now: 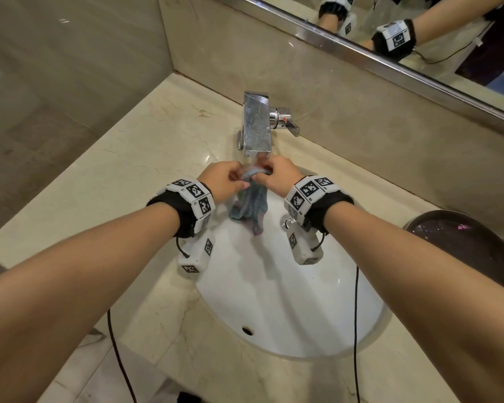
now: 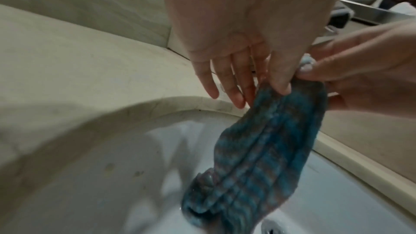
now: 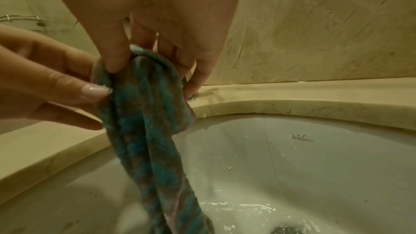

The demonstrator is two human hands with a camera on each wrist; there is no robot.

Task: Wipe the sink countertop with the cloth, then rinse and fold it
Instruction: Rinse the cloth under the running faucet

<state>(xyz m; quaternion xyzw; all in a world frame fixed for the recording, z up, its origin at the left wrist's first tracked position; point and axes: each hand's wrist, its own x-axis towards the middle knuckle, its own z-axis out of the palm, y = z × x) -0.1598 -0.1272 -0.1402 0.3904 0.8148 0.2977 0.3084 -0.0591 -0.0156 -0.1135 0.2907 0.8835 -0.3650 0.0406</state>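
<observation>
Under the faucet (image 1: 256,123), both hands (image 1: 249,177) hold the cloth (image 1: 249,207) over the sink (image 1: 274,301).

place: bathroom, I reckon | cues: white sink (image 1: 288,301), chrome faucet (image 1: 256,126), marble bench (image 1: 114,175), wall mirror (image 1: 437,33)

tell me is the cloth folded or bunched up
Bunched, not folded: both hands, left hand and right hand, pinch the cloth hanging in loose pleats.
</observation>
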